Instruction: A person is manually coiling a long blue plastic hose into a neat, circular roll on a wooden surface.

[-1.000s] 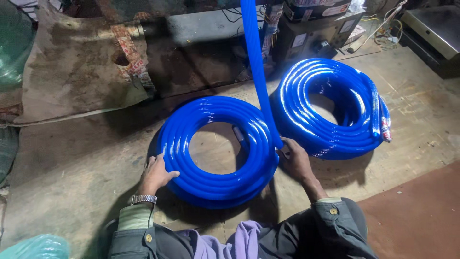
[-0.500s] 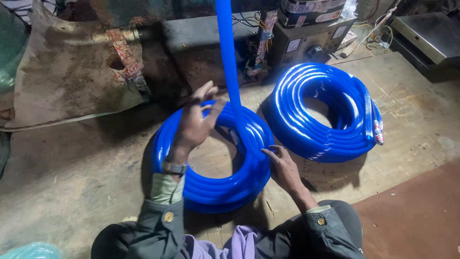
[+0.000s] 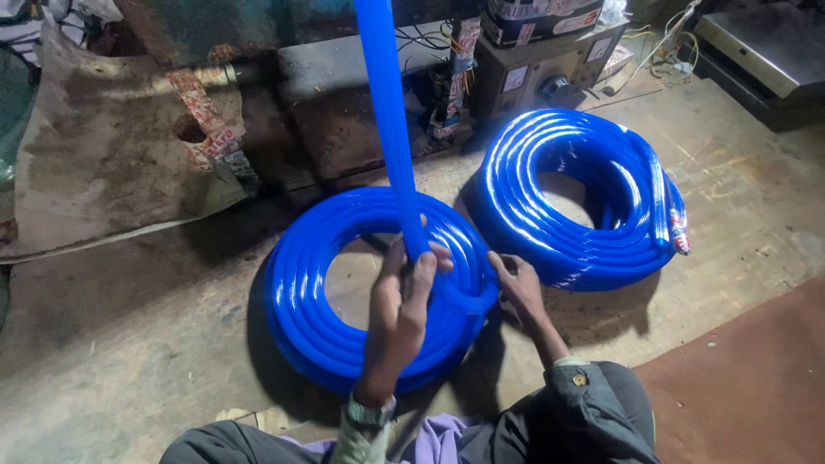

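Hands (left gripping) on blue hose

The glossy bright-blue plastic hose coil nearest the person is one solid blue, with pale streaks of shine along its turns. The second bright-blue plastic hose coil is the same blue, its tied ends wrapped in a red-and-white printed band. The rising length of blue hose matches both. The worn concrete floor is mottled grey-brown, the mat dull reddish-brown. The jacket sleeves are dark grey-green over purple cloth.
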